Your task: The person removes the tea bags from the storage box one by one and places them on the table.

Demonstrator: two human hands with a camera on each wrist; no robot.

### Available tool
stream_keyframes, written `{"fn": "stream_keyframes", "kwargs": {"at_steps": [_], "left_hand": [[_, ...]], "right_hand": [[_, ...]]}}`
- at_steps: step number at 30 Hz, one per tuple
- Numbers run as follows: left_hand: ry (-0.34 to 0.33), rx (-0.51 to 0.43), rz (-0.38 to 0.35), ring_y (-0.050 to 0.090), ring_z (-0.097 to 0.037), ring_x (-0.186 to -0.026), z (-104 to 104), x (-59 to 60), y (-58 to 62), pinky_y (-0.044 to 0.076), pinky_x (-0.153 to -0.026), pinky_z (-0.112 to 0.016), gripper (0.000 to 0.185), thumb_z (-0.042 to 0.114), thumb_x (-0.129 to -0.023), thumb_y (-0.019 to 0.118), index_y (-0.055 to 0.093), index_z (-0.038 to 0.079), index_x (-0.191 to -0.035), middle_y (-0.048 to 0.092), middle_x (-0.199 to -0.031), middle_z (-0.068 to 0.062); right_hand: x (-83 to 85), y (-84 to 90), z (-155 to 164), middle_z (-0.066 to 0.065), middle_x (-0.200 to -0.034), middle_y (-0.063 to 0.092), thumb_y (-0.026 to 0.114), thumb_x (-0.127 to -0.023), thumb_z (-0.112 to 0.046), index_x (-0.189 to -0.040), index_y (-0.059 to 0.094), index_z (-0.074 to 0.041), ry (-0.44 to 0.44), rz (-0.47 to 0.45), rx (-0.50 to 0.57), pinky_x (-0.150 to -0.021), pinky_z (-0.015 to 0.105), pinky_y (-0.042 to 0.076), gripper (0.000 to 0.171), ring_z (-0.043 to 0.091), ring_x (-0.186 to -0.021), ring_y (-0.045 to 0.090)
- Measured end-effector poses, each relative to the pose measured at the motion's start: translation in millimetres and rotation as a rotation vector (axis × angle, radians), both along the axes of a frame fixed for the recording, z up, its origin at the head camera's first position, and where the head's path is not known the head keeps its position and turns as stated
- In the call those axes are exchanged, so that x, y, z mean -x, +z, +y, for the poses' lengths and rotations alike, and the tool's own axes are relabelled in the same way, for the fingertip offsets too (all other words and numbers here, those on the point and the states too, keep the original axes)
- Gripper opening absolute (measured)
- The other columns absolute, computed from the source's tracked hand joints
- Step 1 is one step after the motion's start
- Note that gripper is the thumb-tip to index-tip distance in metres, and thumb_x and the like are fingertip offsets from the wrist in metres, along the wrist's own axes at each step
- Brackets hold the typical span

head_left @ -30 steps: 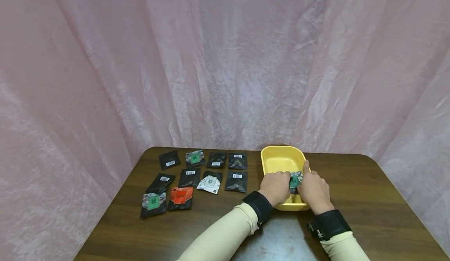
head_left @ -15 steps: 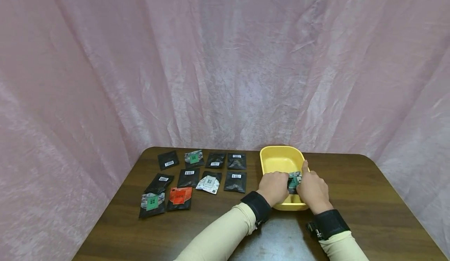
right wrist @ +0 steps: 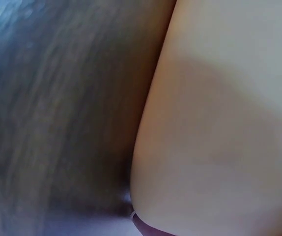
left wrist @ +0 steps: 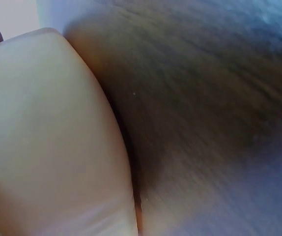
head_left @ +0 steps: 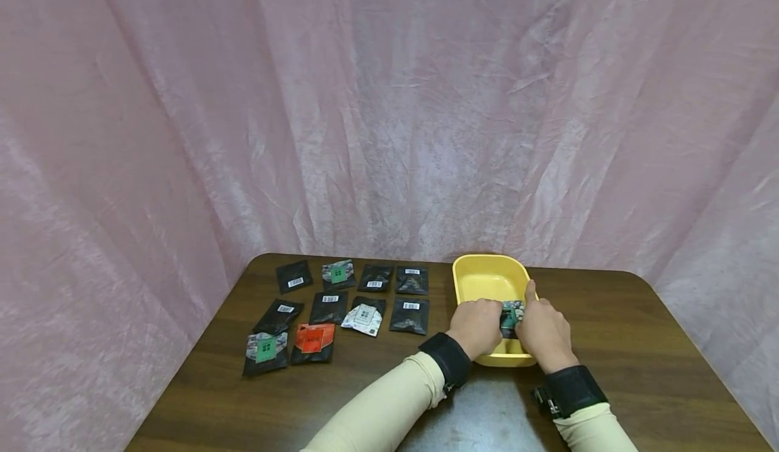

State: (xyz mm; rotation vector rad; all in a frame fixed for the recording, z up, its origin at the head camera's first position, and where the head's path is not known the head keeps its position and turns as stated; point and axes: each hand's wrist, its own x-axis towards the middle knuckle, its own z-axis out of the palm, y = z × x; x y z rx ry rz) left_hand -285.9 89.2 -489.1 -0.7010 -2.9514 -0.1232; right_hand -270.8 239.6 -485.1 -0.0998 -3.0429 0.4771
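Left hand: over the near half of the yellow tray, fingers curled onto the left edge of a small packet. Right hand: grips the packet's right edge, forefinger laid straight along the tray's right rim. The packet, dark with a green label, is held between the two hands just above the tray's floor; whether it touches the floor cannot be told.

Tray: rectangular, rounded corners, on the right-centre of a dark wooden table. Its far half shows bare yellow.

Other packets, head view only, lying flat left of the tray in rough rows:
- far row: black packet with barcode, packet with green label, two black packets;
- middle row: black packet, black packet, white packet overlapping a black one, black packet nearest the tray;
- near row: green-labelled packet, orange packet, touching side by side.

Sleeves cream, black wrist straps on both forearms. Pink cloth hangs behind and to both sides.

Left wrist view: blurred close-up of the tray's outer wall against table grain; no hand or packet visible. Right wrist view: the same, tray wall on the right, table on the left. Only the head view shows the grip and the rows.
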Motion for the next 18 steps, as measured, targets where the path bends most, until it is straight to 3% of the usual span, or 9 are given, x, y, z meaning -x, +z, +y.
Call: {"fn": "stream_keyframes", "kwargs": {"at_steps": [8, 18], "left_hand": [[0.001, -0.012, 0.043, 0.066, -0.007, -0.073, -1.9, -1.3, -2.2, 0.052, -0.059, -0.029, 0.011, 0.028, -0.088, 0.08, 0.074, 0.026, -0.097, 0.075, -0.09, 0.01], [-0.021, 0.004, 0.025, 0.064, -0.006, -0.073, -1.1, -0.3, -1.0, 0.053, -0.062, -0.028, 0.014, 0.03, -0.089, 0.079, 0.075, 0.025, -0.101, 0.075, -0.091, 0.011]], "right_hand": [[1.1, -0.7, -1.1, 0.032, -0.1, 0.065, 0.07, -0.089, -0.011, -0.166, 0.02, 0.009, 0.007, -0.001, 0.005, -0.061, 0.052, 0.054, 0.093, 0.037, -0.071, 0.065], [0.6, -1.5, 0.0, 0.032, -0.1, 0.066, 0.069, -0.089, -0.011, -0.166, 0.02, 0.009, -0.003, 0.013, 0.002, -0.062, 0.054, 0.055, 0.093, 0.038, -0.071, 0.065]]}}
